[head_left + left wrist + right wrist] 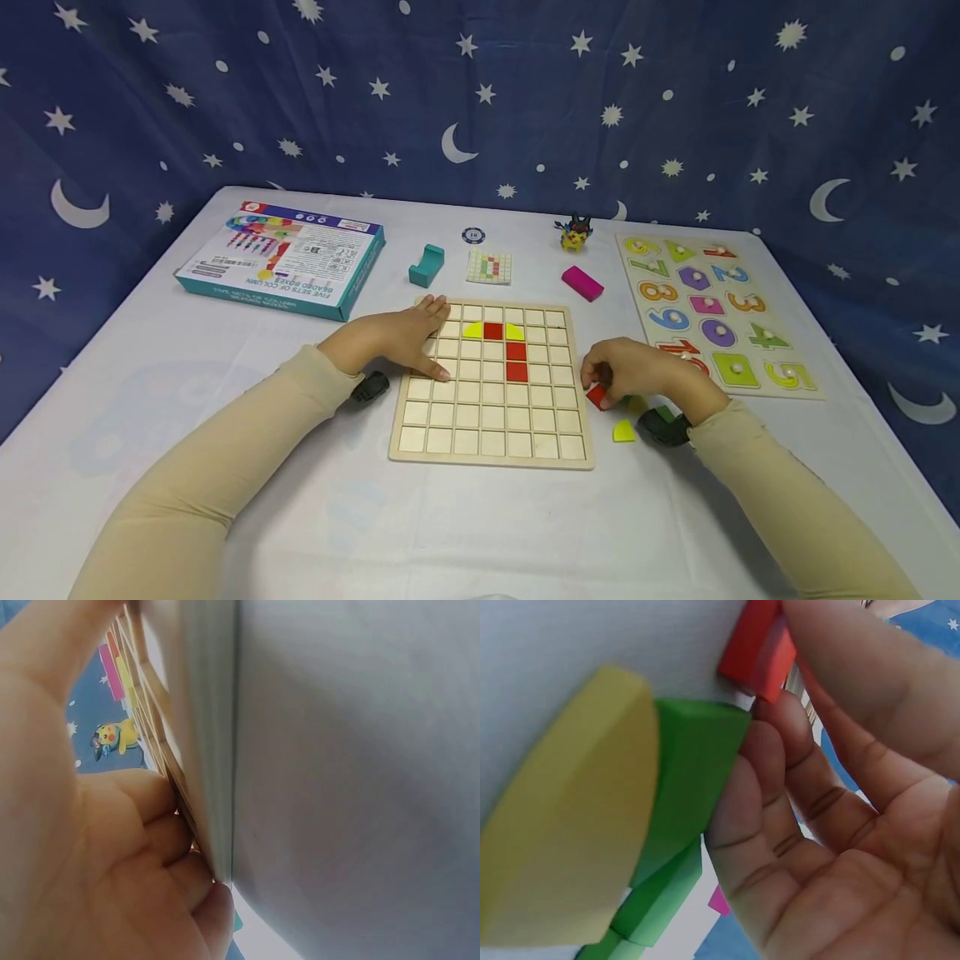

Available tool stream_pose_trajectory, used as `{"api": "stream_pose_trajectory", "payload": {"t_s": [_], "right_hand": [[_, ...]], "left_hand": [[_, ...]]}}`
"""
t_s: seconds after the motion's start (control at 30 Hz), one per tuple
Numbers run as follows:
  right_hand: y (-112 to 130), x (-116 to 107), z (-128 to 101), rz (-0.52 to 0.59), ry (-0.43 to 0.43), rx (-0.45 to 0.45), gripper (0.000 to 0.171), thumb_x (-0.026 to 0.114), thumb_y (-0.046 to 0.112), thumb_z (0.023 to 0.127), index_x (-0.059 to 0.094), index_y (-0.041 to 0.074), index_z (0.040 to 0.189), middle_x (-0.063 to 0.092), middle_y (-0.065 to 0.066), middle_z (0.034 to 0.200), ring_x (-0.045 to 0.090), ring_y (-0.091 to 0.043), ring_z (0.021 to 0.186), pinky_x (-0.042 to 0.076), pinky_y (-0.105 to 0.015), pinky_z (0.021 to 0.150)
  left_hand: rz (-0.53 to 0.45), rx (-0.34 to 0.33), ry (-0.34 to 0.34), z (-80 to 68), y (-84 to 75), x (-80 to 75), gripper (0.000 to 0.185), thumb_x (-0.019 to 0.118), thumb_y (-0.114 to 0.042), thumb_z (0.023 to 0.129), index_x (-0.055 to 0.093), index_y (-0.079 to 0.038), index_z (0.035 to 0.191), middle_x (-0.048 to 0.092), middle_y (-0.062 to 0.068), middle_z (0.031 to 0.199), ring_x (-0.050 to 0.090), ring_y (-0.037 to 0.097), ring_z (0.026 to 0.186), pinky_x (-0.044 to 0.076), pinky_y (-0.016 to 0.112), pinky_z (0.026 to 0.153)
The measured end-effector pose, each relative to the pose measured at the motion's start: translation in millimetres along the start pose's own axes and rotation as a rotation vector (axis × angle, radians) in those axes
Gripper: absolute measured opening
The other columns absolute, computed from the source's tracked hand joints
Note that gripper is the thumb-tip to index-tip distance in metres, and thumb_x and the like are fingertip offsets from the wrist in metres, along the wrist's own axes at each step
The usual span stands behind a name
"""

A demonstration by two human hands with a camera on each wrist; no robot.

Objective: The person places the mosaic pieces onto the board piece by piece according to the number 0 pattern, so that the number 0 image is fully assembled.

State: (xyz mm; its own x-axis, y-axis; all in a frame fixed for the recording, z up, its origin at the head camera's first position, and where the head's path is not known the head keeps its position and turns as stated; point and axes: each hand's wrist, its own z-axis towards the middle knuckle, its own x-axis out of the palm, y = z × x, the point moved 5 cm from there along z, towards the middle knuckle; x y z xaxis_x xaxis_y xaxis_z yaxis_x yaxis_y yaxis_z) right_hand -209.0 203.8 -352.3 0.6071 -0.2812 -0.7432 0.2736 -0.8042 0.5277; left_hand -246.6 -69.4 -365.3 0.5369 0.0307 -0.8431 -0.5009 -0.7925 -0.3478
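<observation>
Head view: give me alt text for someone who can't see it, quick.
A person's right hand pinches a small red block beside a wooden grid board on a white table, while the left hand rests flat on the board's left edge. Red and yellow pieces already fill a few squares; a yellow piece lies loose nearby.

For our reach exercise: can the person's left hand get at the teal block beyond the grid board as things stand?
Probably yes: the left hand rests flat on the grid board's left edge, and only bare tablecloth lies between it and the teal block.
</observation>
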Motion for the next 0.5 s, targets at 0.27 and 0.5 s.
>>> {"api": "stream_pose_trajectory", "payload": {"t_s": [0.27, 0.5], "right_hand": [[-2.3, 1.3, -0.7, -0.012, -0.041, 0.042, 0.018, 0.075, 0.000, 0.070, 0.064, 0.007, 0.082, 0.054, -0.002, 0.077, 0.047, -0.016, 0.074, 0.042, -0.027, 0.066], [-4.0, -1.5, 2.0, -0.047, -0.083, 0.049, 0.017, 0.075, 0.002, 0.072, 0.064, 0.008, 0.083, 0.054, -0.002, 0.078, 0.047, -0.017, 0.075, 0.040, -0.028, 0.067]], "left_hand": [[0.001, -0.002, 0.005, -1.8, -1.1, -0.6, 0.113, 0.068, -0.055, 0.074, 0.003, 0.003, 0.146, -0.008, 0.018, 0.153, -0.011, 0.033, 0.141, 0.004, 0.045, 0.115], [0.006, -0.003, -0.003, -1.5, 0.2, -0.5, 0.113, 0.067, -0.056, 0.074, 0.003, 0.003, 0.146, -0.007, 0.018, 0.153, -0.010, 0.033, 0.141, 0.005, 0.045, 0.115]]}}
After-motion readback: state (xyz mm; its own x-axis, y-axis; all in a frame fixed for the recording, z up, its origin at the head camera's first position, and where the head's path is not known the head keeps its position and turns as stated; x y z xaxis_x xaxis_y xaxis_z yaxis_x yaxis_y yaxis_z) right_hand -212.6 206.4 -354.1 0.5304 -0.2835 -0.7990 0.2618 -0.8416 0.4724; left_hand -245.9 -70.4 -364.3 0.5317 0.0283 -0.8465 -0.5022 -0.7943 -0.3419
